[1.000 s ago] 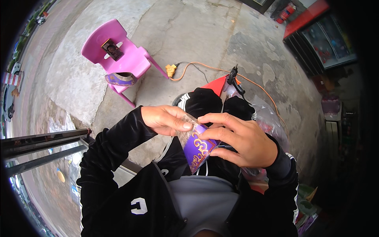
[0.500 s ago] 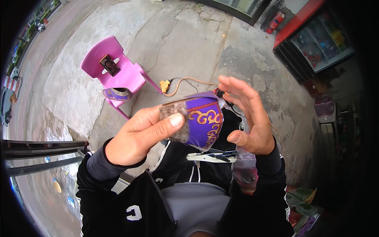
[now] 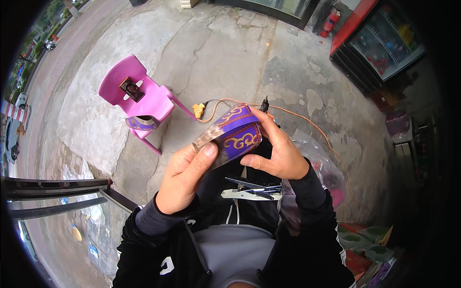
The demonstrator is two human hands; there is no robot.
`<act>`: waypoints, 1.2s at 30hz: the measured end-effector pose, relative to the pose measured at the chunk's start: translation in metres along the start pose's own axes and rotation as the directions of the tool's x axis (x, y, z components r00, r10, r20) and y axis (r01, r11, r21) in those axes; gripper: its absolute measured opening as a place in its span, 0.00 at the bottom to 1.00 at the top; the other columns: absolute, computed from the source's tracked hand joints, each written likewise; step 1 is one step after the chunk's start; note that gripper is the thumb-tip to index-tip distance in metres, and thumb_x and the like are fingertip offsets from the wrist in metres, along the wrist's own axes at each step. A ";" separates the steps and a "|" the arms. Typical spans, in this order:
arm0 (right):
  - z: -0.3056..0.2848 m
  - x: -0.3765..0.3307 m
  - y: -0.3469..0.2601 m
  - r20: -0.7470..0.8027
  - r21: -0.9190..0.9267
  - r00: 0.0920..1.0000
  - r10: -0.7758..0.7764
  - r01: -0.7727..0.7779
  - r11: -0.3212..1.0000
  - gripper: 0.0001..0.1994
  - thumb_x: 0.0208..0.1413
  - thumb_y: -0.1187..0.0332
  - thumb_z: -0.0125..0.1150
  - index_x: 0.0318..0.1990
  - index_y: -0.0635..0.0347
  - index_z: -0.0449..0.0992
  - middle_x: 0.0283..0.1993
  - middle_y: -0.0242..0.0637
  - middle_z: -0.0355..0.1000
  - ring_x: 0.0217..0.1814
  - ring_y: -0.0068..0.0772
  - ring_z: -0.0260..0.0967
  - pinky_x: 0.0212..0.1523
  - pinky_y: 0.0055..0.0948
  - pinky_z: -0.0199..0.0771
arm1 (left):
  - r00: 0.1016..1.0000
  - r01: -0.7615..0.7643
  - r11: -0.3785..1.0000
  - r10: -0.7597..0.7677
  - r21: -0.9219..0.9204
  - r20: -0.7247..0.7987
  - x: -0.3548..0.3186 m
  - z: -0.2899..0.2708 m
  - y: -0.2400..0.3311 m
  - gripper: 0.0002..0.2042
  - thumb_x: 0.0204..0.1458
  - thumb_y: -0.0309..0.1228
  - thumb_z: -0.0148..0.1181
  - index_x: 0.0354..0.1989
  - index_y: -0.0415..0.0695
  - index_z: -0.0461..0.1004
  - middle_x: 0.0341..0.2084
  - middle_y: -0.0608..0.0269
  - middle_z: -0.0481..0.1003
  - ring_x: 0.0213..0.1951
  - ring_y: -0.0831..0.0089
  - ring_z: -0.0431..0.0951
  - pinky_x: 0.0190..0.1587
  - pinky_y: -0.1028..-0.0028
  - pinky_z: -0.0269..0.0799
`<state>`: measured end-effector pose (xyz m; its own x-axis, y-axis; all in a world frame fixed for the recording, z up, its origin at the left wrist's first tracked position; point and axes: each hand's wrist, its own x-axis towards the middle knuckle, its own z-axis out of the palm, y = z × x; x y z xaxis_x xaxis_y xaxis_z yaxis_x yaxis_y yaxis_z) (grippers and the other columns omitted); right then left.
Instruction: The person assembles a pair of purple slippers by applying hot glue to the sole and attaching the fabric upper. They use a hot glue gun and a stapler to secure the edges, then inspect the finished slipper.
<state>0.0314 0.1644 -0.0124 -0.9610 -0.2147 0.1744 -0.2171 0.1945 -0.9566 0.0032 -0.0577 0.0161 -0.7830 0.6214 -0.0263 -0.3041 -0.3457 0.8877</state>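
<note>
My left hand (image 3: 185, 175) pinches the brown fur-look end of a purple band (image 3: 240, 139) with gold scrollwork and red trim, its thumb on top. The band is bent into a loop, with its upper strip arching over the patterned lower wall. My right hand (image 3: 278, 149) curves around the loop's right end. Its fingers rest on the far side, partly hidden, and its thumb lies by the lower edge. Below the hands, a white tray (image 3: 233, 194) with several dark slim tools sits on my lap.
Ahead to the left stands a pink chair (image 3: 139, 91) with a dark picture box (image 3: 131, 90) and another purple band (image 3: 142, 124). An orange cord (image 3: 307, 120) crosses the concrete floor from a yellow socket (image 3: 198, 110). A clear plastic bag (image 3: 324, 165) lies at right.
My right hand has closed in from the right onto the band. The band has turned and now shows a loop with an arched upper strip. My left hand keeps its hold.
</note>
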 end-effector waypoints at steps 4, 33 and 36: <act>0.011 0.004 0.000 -0.096 0.223 0.983 -0.154 0.172 0.960 0.50 0.53 0.44 0.71 0.73 0.65 0.49 0.71 0.49 0.58 0.74 0.43 0.56 0.71 0.40 0.57 | 0.997 0.068 0.998 -0.068 0.006 -0.032 -0.003 0.006 0.004 0.21 0.70 0.37 0.48 0.62 0.31 0.68 0.54 0.61 0.75 0.55 0.77 0.72 0.60 0.74 0.64; 0.047 -0.003 -0.025 -0.556 0.223 0.814 -0.170 0.343 0.913 0.27 0.54 0.74 0.52 0.63 0.66 0.57 0.53 0.53 0.70 0.50 0.30 0.68 0.55 0.30 0.69 | 0.965 -0.056 0.952 0.129 0.300 -0.230 -0.035 0.027 -0.014 0.09 0.65 0.30 0.55 0.34 0.39 0.74 0.24 0.74 0.69 0.30 0.83 0.63 0.35 0.77 0.61; 0.044 -0.006 -0.034 -0.496 0.304 0.862 -0.106 0.287 0.908 0.30 0.51 0.75 0.52 0.64 0.65 0.55 0.53 0.53 0.70 0.50 0.30 0.68 0.55 0.30 0.68 | 0.937 -0.124 0.892 0.249 0.435 -0.244 -0.034 0.027 -0.016 0.07 0.62 0.28 0.58 0.31 0.40 0.74 0.25 0.70 0.72 0.32 0.78 0.66 0.40 0.74 0.62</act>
<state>0.0522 0.1172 0.0092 -0.8901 0.2692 0.3677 -0.4209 -0.1761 -0.8899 0.0492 -0.0546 0.0148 -0.9421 0.3244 0.0846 0.0619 -0.0798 0.9949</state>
